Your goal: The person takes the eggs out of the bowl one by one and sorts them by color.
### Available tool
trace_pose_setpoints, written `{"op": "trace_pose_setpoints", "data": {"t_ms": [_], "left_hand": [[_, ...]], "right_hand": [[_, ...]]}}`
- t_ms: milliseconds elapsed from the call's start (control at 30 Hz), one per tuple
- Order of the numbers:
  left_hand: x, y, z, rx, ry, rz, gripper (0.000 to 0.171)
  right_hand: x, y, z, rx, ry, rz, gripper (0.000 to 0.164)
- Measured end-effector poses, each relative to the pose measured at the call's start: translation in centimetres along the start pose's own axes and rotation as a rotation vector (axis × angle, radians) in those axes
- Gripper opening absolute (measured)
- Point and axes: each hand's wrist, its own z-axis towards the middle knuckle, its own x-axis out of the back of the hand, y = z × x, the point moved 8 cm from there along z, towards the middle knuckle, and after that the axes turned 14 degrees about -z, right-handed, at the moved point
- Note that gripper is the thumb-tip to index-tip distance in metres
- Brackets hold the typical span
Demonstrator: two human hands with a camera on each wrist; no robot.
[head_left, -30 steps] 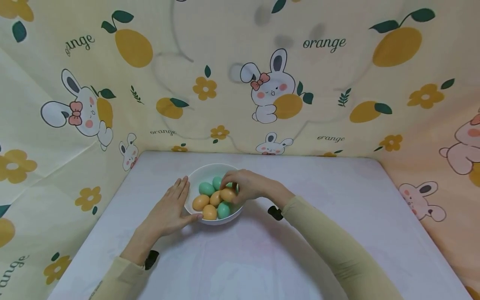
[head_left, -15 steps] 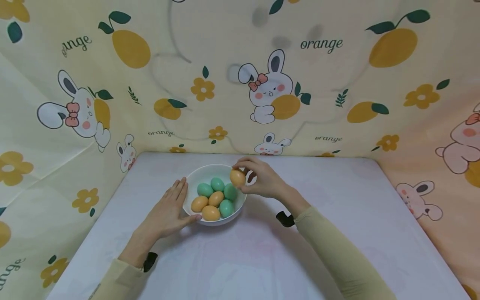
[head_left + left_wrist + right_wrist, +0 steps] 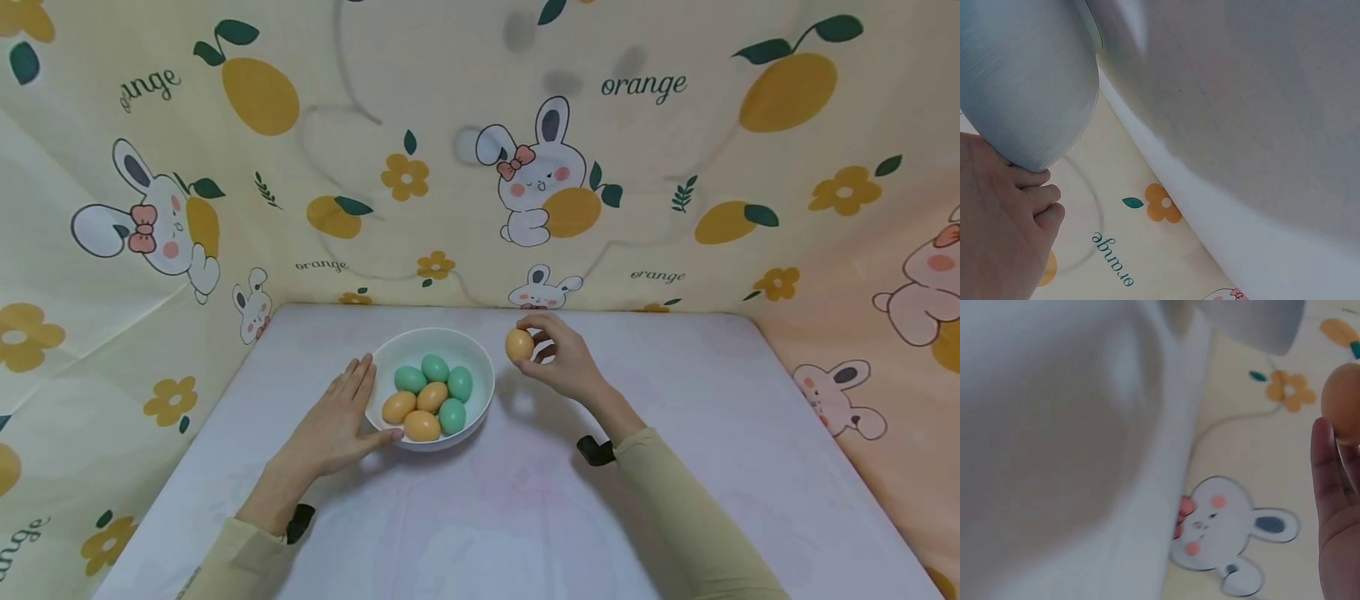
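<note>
A white bowl (image 3: 429, 340) stands on the table with three orange eggs (image 3: 432, 397) and several green eggs (image 3: 434, 368) inside. My left hand (image 3: 333, 417) lies along its left side, fingers fairly straight against the outer wall and thumb at the front rim. The left wrist view shows those fingers (image 3: 1035, 197) touching the bowl's outside. Right of the bowl, above the table, my right hand (image 3: 561, 358) pinches an orange egg (image 3: 518, 344) between thumb and fingers. That same egg (image 3: 1344, 403) is partly cut off at the right wrist view's edge.
The bowl sits on a white-covered table (image 3: 480, 525), nearer its back edge. A patterned cloth (image 3: 450, 167) with rabbits, oranges and flowers rises behind and along both sides. Each wrist carries a small black device (image 3: 596, 451).
My right hand has lifted an orange egg out of the bowl and carried it right, past the rim. My left hand has stayed against the bowl.
</note>
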Motion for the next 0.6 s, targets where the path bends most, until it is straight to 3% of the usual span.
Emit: {"op": "trace_pose_setpoints", "data": {"t_ms": [200,367,600], "left_hand": [[-0.1,-0.3,0.0,0.007,-0.001,0.007,0.113],[-0.1,-0.2,0.0,0.008,-0.003,0.002,0.113],[-0.1,-0.2,0.0,0.012,-0.009,0.012,0.114]], "right_hand": [[-1.3,3.6,-0.9,-0.088,-0.090,-0.047,0.048],[-2.3,5.1,-1.4,-0.155,-0.196,-0.071,0.048],[-3.8,6.5,-1.6,-0.183,-0.325,-0.105,0.047]]}}
